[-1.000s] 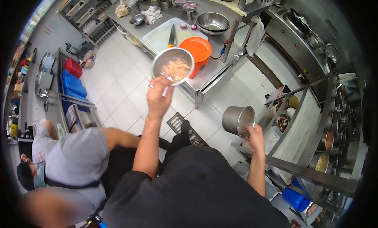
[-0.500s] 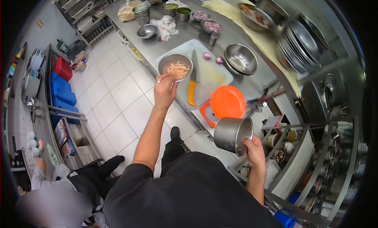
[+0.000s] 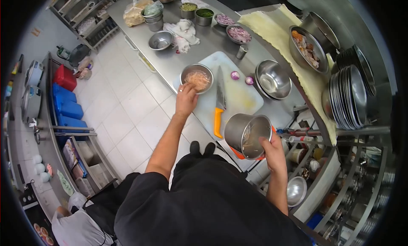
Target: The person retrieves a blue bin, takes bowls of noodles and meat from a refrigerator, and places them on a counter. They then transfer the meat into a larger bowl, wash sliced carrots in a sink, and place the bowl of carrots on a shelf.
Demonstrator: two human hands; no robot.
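My left hand (image 3: 186, 100) grips the near rim of a small metal bowl (image 3: 199, 68) of pale orange shreds, at the left edge of the white cutting board (image 3: 244, 95). A metal pot (image 3: 235, 129) is tilted in my right hand (image 3: 275, 151), its mouth facing right and my thumb inside the rim. Pale residue clings to the pot's inner wall. Between the two hands, a knife (image 3: 218, 118) with an orange handle lies on the board. Beneath the pot, an orange item (image 3: 236, 154) is mostly hidden.
Two purple onion pieces (image 3: 234, 75) rest at the board's far side, with nested metal bowls (image 3: 278, 79) to their right. Bowls of chopped onion (image 3: 239, 33) and a white cloth (image 3: 182, 33) sit farther back. A person (image 3: 80, 220) is at lower left.
The bowl in my left hand has come over the board's left edge. My right hand has brought the pot across the orange dish, hiding most of it. The head view has shifted.
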